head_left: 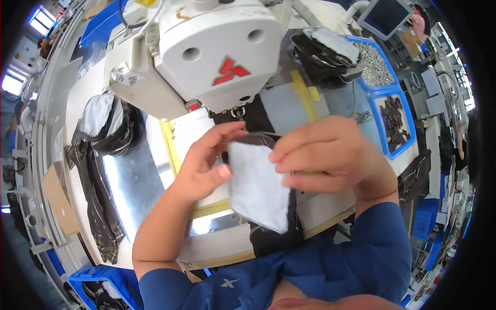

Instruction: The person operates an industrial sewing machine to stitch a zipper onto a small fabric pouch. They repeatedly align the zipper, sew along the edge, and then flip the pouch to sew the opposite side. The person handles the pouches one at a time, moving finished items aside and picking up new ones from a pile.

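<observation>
A light-grey fabric piece with dark edges (258, 181) is tilted up in front of me. My right hand (323, 155) pinches its right edge between thumb and fingers. At its upper left is my left hand (206, 163), thumb spread away from the curved fingers; the fingertips are near the dark top edge, and whether they touch it I cannot tell. Beyond the piece, black fabric (258, 116) with a metal ring (237, 111) and a zipper lies under the white sewing machine head (222, 51). Another black part (276, 235) hangs over the table's front edge.
Stacks of grey-and-black fabric pieces stand left (106, 121) and back right (325, 51). Blue trays at right hold small metal parts (374, 64) and dark pieces (393, 121). Dark fabric (98, 191) lies at left, above a blue crate (108, 274). A monitor (386, 15) stands behind.
</observation>
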Demonstrator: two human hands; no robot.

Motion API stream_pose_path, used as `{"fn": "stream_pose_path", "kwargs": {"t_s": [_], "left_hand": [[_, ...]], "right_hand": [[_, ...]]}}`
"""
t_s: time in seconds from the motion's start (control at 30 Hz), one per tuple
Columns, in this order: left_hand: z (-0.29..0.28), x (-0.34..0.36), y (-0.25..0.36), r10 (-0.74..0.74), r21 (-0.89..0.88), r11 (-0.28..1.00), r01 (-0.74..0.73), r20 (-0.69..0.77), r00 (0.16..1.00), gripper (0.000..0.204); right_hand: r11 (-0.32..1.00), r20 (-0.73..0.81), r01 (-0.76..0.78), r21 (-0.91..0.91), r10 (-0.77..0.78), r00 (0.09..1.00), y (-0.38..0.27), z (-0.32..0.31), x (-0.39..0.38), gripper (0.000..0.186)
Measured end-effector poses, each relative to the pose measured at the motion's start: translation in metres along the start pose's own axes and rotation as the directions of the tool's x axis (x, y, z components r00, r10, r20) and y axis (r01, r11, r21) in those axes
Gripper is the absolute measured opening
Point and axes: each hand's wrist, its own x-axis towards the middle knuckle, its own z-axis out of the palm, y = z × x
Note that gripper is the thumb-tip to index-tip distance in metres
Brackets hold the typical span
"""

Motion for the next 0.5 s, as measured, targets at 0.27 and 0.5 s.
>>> {"fn": "stream_pose_path", "kwargs": {"t_s": [0.27, 0.5], "left_hand": [[0.007, 0.002, -0.003, 0.023, 0.306, 0.949, 0.072, -0.296, 0.955, 0.047], [0.015, 0.002, -0.007, 0.357, 0.737, 0.671, -0.083, -0.223, 0.907, 0.031]], "right_hand": [[0.946, -0.244, -0.320, 0.045, 0.321, 0.915, 0.059, 0.048, -0.009, 0.026], [0.959, -0.210, -0.282, 0.012, 0.278, 0.937, 0.069, 0.061, -0.015, 0.022]]}}
